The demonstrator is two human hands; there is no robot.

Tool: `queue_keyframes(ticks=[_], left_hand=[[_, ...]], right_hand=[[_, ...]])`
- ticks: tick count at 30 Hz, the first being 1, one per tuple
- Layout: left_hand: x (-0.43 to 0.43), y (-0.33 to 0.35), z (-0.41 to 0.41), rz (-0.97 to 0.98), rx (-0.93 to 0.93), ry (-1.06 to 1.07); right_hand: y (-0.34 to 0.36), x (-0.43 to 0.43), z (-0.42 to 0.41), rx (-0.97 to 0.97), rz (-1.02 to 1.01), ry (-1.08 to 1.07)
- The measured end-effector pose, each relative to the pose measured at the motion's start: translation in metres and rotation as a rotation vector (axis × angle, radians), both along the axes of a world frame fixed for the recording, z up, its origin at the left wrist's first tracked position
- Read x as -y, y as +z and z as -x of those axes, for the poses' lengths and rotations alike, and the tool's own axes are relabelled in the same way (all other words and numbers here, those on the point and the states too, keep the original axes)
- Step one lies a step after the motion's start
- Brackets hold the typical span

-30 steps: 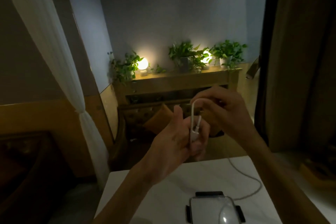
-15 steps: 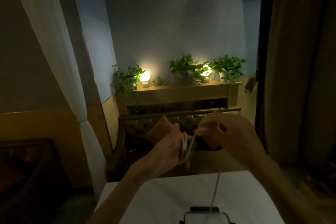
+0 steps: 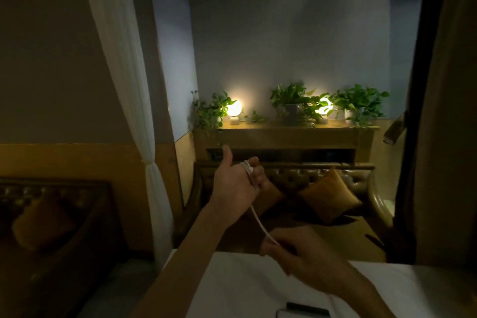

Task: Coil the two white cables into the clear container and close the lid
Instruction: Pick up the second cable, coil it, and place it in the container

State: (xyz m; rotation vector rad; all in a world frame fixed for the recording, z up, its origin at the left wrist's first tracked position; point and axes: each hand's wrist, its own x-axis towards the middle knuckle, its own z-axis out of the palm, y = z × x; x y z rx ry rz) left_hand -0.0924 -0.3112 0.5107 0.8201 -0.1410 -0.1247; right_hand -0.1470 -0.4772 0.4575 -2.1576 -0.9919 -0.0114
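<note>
My left hand [image 3: 237, 183] is raised above the far table edge, thumb up, with a white cable [image 3: 258, 219] wound in a few loops around its fingers. The cable runs taut down and right to my right hand [image 3: 299, 255], which pinches it low over the white table [image 3: 245, 289]. More of the cable trails past my right wrist toward the bottom edge. Only the top edge of the clear container [image 3: 302, 311], with its dark latch, shows at the bottom of the view. A second cable is not visible.
Beyond the table stands a dark leather bench [image 3: 309, 181] with orange cushions [image 3: 330, 196]. A wooden shelf [image 3: 286, 134] behind it carries potted plants and two lit lamps. A white curtain [image 3: 129, 100] hangs at left, a dark curtain [image 3: 444, 111] at right.
My right hand has dropped from beside the left hand down toward the table, drawing the cable taut. The left hand moved left and opened its thumb upward. The view tilted up, leaving little of the container.
</note>
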Motion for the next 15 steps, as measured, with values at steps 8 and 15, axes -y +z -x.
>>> queue_keyframes(ticks=[8,15], left_hand=[[0.007,-0.032,0.062,-0.505,0.145,-0.645],[-0.006,0.004,0.025,0.081,0.096,-0.387]], right_hand=[[0.073,0.033,-0.036,0.515,-0.219,-0.257],[-0.005,-0.029,-0.023,-0.173,-0.424,-0.073]])
